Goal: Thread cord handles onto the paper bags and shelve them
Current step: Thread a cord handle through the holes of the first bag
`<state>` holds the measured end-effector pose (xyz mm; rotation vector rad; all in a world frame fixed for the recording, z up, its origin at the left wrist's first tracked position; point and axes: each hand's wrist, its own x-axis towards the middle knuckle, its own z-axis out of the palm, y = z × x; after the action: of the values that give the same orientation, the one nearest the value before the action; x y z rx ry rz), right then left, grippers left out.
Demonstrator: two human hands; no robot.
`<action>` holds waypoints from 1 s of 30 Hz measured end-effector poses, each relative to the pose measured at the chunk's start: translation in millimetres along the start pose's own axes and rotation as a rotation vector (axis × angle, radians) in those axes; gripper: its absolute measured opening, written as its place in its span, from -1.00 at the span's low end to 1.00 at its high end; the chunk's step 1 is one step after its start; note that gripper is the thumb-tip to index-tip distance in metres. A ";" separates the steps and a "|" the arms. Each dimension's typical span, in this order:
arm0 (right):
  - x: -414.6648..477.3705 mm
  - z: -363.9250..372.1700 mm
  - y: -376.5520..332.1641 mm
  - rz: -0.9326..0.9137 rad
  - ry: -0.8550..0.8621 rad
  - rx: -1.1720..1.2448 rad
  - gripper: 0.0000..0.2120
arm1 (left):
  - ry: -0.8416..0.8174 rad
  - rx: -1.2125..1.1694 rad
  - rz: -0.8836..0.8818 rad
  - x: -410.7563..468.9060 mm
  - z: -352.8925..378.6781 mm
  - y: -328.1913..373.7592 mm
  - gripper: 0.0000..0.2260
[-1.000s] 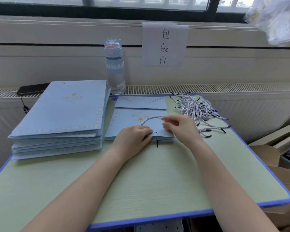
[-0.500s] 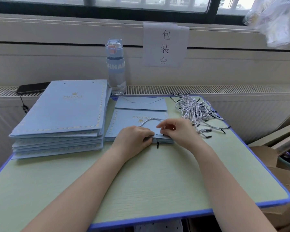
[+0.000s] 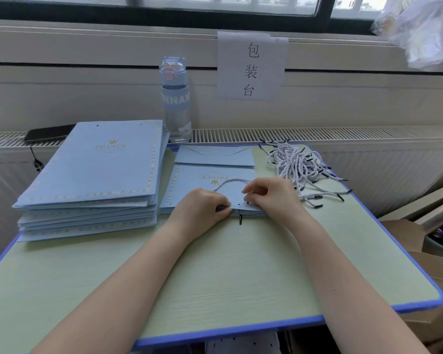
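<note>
The bag (image 3: 189,182) lies flat mid-counter (image 3: 215,277) with its punched edge toward the person, I'd guess so the holes are easy to reach. The left hand (image 3: 202,208) has a tight grip pinching that near edge, probably to pin it down. The right hand (image 3: 271,198) has a fingertip grip on the cord (image 3: 232,180) by a hole, and the rest loops over the bag. Spare cords (image 3: 299,164) sit just to the right, the cordless stack (image 3: 97,169) to the left. Both say "PRINCE" in gold with a crown, upside down on the working bag. The bottle (image 3: 175,98) band shows "NNAM", and the wall sign (image 3: 251,66) reads 包装台.
</note>
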<state>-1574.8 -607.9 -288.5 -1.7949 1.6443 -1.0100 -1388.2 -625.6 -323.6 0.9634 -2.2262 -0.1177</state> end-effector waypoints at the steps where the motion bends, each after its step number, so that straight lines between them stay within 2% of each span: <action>1: -0.6 2.2 -1.1 -0.005 -0.001 0.017 -0.85 | 0.006 -0.009 0.000 -0.6 -0.3 0.0 -0.83; 4: -3.0 9.7 -5.3 -0.032 -0.036 0.045 -0.84 | 0.006 -0.009 0.013 -0.5 -1.3 0.8 -0.81; 9: -1.4 14.1 -5.7 -0.048 -0.023 0.027 -0.85 | -0.041 -0.024 0.030 1.8 -3.9 -0.4 -0.90; 13: -2.0 14.4 -4.3 -0.085 -0.021 -0.027 -0.84 | -0.023 -0.062 0.015 -0.3 -4.7 -6.3 -0.83; 18: -3.4 11.5 -5.1 -0.115 -0.074 -0.036 -0.80 | 0.033 -0.083 0.002 -0.3 -2.9 -3.7 -0.87; 21: -3.3 9.9 -6.3 -0.149 -0.063 -0.102 -0.77 | 0.153 -0.034 -0.025 -1.1 -5.0 -0.3 -0.75; 24: -2.4 6.2 -6.8 -0.136 -0.008 -0.063 -0.78 | 0.255 0.023 -0.011 0.3 -6.7 2.3 -0.71; 27: -1.9 2.5 -7.7 -0.136 0.043 -0.033 -0.87 | 0.276 0.031 0.008 1.3 -6.4 3.1 -0.71; 30: -3.0 -0.2 -8.2 -0.139 0.039 -0.045 -0.83 | 0.273 0.034 -0.010 1.8 -4.7 2.3 -0.69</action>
<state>-1570.0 -603.8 -282.5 -1.9529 1.5947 -1.0822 -1387.5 -624.3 -318.2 0.9480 -1.9788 0.0457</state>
